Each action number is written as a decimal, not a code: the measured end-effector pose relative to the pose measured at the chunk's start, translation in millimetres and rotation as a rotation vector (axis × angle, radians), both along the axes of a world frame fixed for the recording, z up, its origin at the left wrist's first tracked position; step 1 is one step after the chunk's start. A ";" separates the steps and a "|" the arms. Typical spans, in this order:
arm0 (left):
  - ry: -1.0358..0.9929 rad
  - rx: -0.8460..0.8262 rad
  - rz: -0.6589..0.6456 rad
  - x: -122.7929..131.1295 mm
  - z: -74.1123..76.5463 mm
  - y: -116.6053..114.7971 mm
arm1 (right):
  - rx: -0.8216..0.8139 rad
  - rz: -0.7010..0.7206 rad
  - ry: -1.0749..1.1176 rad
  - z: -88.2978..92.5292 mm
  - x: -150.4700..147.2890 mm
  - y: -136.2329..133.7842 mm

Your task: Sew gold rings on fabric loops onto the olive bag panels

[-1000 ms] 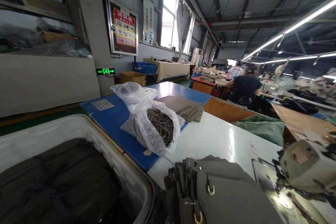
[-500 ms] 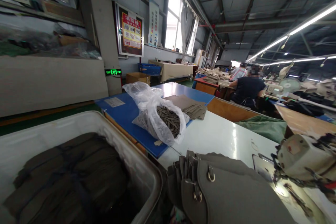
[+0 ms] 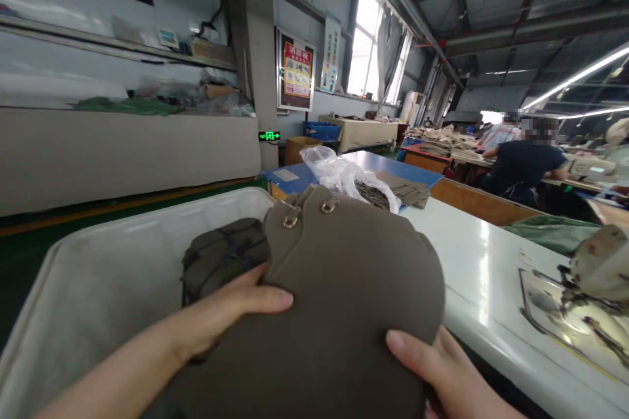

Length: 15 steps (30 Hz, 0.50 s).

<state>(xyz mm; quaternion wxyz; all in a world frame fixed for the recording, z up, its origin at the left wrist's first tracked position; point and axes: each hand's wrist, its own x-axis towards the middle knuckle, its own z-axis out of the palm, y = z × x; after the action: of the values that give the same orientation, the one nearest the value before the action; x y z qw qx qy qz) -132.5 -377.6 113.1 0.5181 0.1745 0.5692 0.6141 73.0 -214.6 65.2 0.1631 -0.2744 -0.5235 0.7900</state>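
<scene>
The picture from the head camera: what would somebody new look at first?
Probably the big grey-brown panels right in front, held between the left hand and the right hand, with two shiny metal rings near the top. After that, perhaps the glowing green sign behind, left of the middle, or the sewing machine at the right edge.

Sewing workshop: sewing machine (image 3: 602, 258) at right, seated worker (image 3: 523, 165), strip lights (image 3: 580, 76); far heaps (image 3: 439, 140), blurred, apparently cut fabric.
</scene>
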 end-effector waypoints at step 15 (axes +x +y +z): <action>0.220 -0.403 0.243 -150.0 -88.0 -68.9 | -0.545 0.025 0.362 -131.0 -183.9 -105.8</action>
<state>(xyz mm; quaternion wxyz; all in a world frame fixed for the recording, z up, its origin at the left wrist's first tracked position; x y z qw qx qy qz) -282.5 -446.5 25.1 0.3997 0.0636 0.7498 0.5234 -110.9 -320.4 -65.8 0.1645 -0.1567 -0.2587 0.9388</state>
